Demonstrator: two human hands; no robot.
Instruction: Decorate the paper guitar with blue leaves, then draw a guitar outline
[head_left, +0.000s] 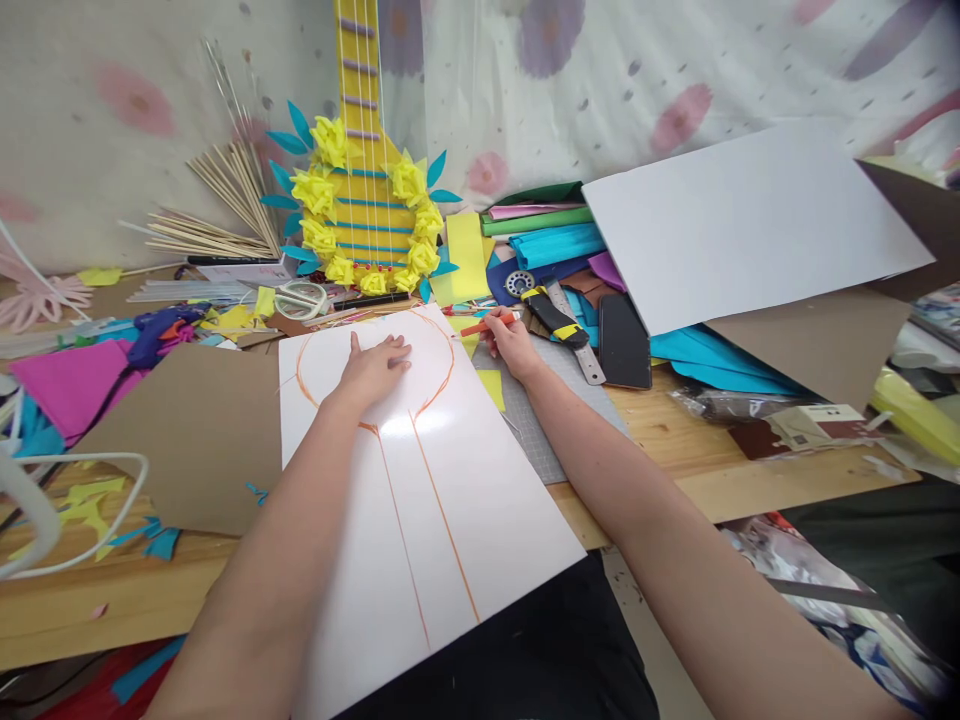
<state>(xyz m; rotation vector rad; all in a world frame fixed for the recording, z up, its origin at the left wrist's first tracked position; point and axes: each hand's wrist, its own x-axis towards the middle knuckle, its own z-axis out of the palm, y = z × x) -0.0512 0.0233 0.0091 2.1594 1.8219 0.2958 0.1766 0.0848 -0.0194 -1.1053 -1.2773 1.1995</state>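
Note:
A large white board [495,500] lies over the table's front edge, marked in orange with a round outline and two long straight lines running toward me. My left hand [373,372] rests flat on the board inside the round outline, fingers spread. Just past the board's right edge, my right hand [510,343] grips an orange colored pencil [480,328], its tip close to the outline's right side. Under my right forearm is a grey cutting mat [551,440]. Behind the board stands a yellow paper guitar [371,215] trimmed with yellow paper flowers and blue leaves.
A utility knife [555,318] and metal ruler [576,335] lie right of my right hand. White scissors [301,299], wooden sticks [232,205] and a blue glue gun [159,335] are at left. Another white board [750,230] leans on rolled colored paper. Brown cardboard [202,430] lies left.

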